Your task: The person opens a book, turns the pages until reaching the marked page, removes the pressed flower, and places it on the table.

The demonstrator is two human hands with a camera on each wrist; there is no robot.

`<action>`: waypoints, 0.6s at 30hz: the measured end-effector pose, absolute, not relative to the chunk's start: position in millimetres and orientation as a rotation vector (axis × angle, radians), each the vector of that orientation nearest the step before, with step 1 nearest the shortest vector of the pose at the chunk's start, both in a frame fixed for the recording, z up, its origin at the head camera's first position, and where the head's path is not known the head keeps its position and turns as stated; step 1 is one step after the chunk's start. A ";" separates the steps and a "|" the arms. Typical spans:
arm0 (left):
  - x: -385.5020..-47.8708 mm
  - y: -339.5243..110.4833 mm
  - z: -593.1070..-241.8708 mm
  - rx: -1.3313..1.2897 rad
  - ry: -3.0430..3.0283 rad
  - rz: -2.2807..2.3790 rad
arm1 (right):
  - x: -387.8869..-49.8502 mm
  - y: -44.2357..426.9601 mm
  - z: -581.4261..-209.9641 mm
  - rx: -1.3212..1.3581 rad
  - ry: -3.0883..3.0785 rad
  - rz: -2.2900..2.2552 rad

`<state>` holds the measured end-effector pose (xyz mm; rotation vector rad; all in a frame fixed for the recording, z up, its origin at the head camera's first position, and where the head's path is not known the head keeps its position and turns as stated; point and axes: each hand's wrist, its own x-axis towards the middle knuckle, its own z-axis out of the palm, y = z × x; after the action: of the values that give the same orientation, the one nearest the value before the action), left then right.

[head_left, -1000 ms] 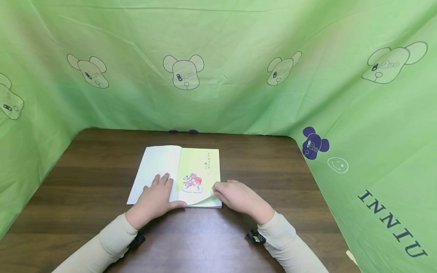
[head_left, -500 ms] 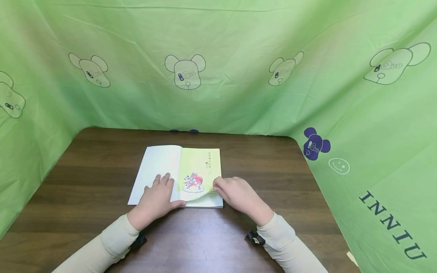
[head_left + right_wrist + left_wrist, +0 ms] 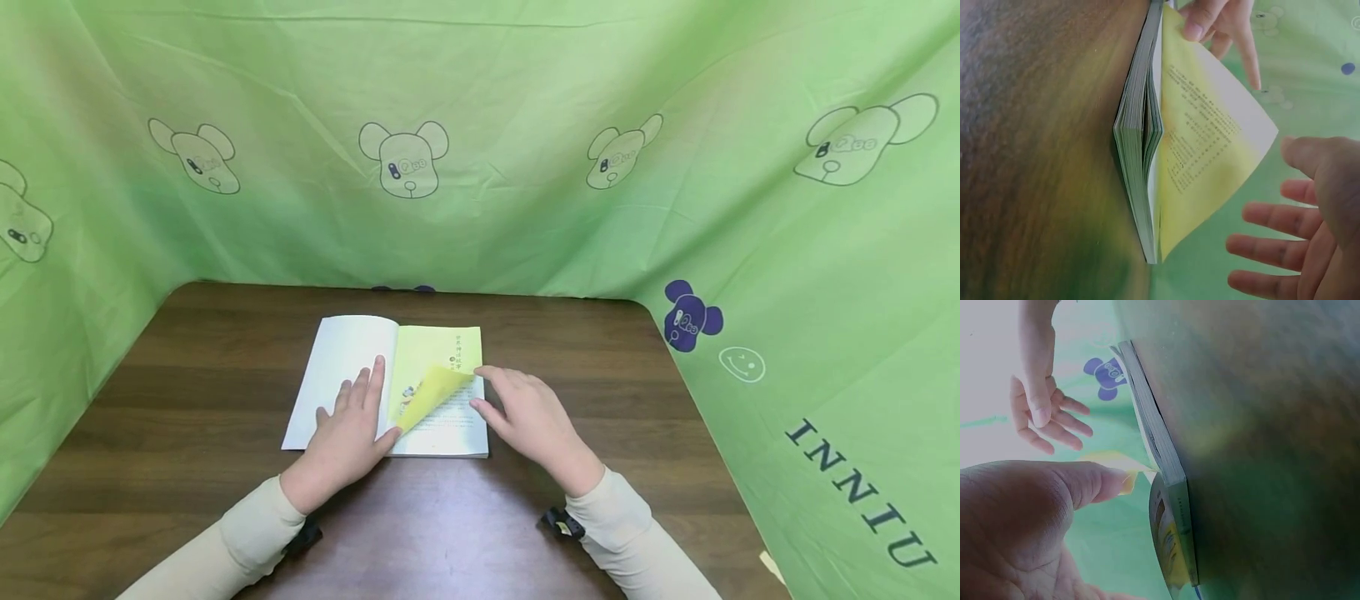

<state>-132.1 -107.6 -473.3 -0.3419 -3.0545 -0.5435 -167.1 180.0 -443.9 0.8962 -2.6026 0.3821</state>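
An open book (image 3: 450,433) lies on the table, a white leaf (image 3: 348,342) on its left side. From its right half, a yellow page (image 3: 435,396) stands lifted, its near corner curled up and over, with printed lines on its underside (image 3: 1204,137). My left hand (image 3: 345,433) rests on the white leaf with fingers extended, its thumb by the foot of the yellow page near the spine. At the book's right edge is my right hand (image 3: 532,417), fingers spread apart and beside the raised corner; whether a fingertip touches the paper I cannot tell.
The brown wooden table (image 3: 585,350) extends around the book on all sides. A green cloth (image 3: 510,233) with bear-head prints hangs behind and along both sides. A small pale object (image 3: 772,567) shows at the right table edge.
The yellow page's near corner has risen and folded up and away, uncovering printed text beneath. My right hand has loosened from its pinch and spread its fingers; the left index finger has straightened.
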 end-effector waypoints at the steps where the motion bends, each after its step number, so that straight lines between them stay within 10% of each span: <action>1: -131.9 -107.6 -473.6 -0.337 -3.042 -0.552 | -167.1 180.0 -444.5 0.891 -2.604 0.386; 18: -132.1 -108.6 -471.8 -0.377 -2.843 -0.434 | -162.1 182.4 -451.4 1.350 -2.885 0.242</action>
<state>-132.1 -108.6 -471.8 -0.3774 -2.8428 -0.4344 -162.1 182.4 -451.4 1.3499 -2.8850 0.2416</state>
